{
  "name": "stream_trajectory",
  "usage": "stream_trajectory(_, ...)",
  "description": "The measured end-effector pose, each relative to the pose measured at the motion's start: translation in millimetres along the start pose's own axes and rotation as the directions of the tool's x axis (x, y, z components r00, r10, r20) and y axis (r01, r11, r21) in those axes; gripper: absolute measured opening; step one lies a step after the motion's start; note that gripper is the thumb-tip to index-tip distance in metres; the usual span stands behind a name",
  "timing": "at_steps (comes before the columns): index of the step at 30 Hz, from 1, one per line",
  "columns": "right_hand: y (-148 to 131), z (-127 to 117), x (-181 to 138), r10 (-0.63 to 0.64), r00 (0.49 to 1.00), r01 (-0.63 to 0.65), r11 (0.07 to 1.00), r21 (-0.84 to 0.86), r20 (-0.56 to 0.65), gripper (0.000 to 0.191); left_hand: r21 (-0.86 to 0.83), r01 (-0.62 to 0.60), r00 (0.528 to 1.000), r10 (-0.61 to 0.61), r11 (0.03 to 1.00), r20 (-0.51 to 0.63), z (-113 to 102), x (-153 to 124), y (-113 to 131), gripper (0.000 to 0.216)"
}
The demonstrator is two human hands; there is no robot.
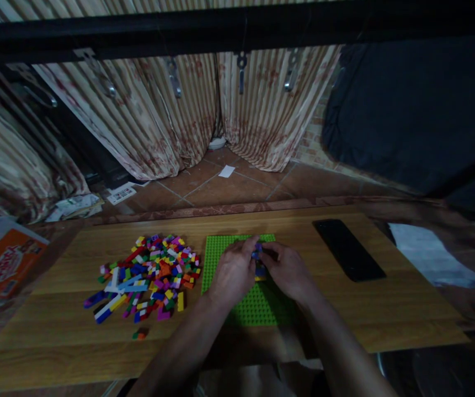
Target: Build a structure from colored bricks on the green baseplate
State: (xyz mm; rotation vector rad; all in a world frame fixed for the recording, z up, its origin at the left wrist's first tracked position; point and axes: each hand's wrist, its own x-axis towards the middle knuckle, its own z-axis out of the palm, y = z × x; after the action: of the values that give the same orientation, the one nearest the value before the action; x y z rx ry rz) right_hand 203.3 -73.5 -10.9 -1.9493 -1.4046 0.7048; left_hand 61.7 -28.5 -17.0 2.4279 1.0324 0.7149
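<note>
Both hands meet over a green studded baseplate (220, 248) lying on a wooden table (345, 320). My left hand (233, 273) and my right hand (289, 270) pinch together on a small cluster of bricks (259, 259), blue with a bit of yellow, held just above or on the plate. Fingers of both hands are curled round that cluster. A heap of loose coloured bricks (150, 275) lies on the table to the left of the plate, a hand's width from my left hand.
A black phone (348, 249) lies flat at the table's right. An orange box (3, 264) sits off the left edge. A single small brick (139, 333) lies apart below the heap. Curtains and a tiled floor are beyond the table.
</note>
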Motion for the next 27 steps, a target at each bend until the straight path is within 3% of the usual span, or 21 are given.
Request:
stream_trajectory(14, -2.3, 0.8, -0.7, 0.012, 1.000, -0.013, 1.000, -0.028, -0.020, 0.032, -0.033, 0.036, 0.999, -0.037, 0.999, -0.026, 7.6, -2.9, 0.1, 0.057)
stream_trajectory(19, 2.9, 5.9, 2.6, 0.060, 0.998, -0.058, 0.996, 0.065, -0.029, 0.030, -0.067, 0.075, 0.997, -0.077, 0.995, -0.026, 7.9, -2.3, 1.2, 0.061)
stream_trajectory(27, 4.2, 10.3, 5.2, 0.058, 0.995, -0.052, 0.996, 0.075, -0.086, 0.025, -0.121, 0.165, 0.986, -0.162, 0.979, 0.032, 0.4, 3.8, 4.0, 0.063)
